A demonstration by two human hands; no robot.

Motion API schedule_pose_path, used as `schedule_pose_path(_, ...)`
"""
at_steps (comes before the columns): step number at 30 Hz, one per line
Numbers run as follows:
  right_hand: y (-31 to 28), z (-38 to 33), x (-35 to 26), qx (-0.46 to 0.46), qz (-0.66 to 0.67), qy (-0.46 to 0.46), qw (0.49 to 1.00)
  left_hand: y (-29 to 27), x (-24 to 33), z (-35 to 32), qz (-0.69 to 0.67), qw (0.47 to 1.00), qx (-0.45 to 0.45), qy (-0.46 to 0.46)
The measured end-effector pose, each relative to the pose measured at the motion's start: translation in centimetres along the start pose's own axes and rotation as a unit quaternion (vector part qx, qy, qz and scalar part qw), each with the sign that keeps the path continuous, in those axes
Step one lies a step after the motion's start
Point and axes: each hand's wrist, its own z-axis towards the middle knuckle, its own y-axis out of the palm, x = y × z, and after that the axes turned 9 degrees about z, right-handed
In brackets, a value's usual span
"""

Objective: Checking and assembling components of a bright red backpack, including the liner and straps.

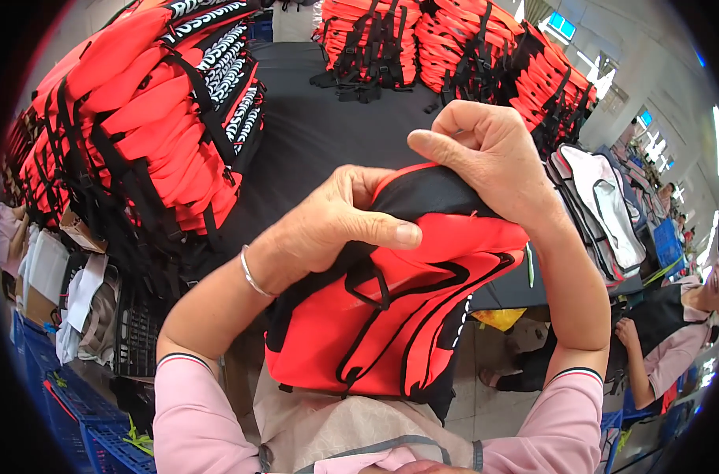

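A red life vest (391, 316) with black trim and straps hangs in front of my body, held up at its black top edge. My left hand (336, 225) grips the left part of that top, thumb pressed across the red fabric. My right hand (486, 158) is closed over the top right part, fingers curled around the black edge. A silver bangle (250, 272) sits on my left wrist. Both my sleeves are pink.
A tall stack of red vests with black straps (138, 126) stands at the left on a black table (328, 118). More red stacks (454, 47) line the far side. White and black vests (604, 205) lie at the right. A seated person (675, 332) is at the lower right. Blue crates (83, 434) sit low on the left.
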Motion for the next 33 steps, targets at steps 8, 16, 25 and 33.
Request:
schedule_pose_path(8,2.3,1.4,2.0,-0.042,-0.030,0.007,0.999,0.3,-2.6,-1.1,0.006,0.999,-0.021,0.033)
schedule_pose_path(16,1.5,2.2,4.0,0.002,-0.034,-0.019,0.999,-2.1,-2.8,-1.0,0.195,0.973,0.082,0.095)
schedule_pose_path(25,-0.4,-1.0,4.3,-0.095,-0.046,-0.200,0.974,-2.9,-3.6,-1.5,0.441,0.835,0.221,0.244)
schedule_pose_path(33,2.4,-0.2,7.4,0.039,-0.140,-0.364,0.920,-2.9,-4.3,-0.6,0.364,0.889,0.217,0.173)
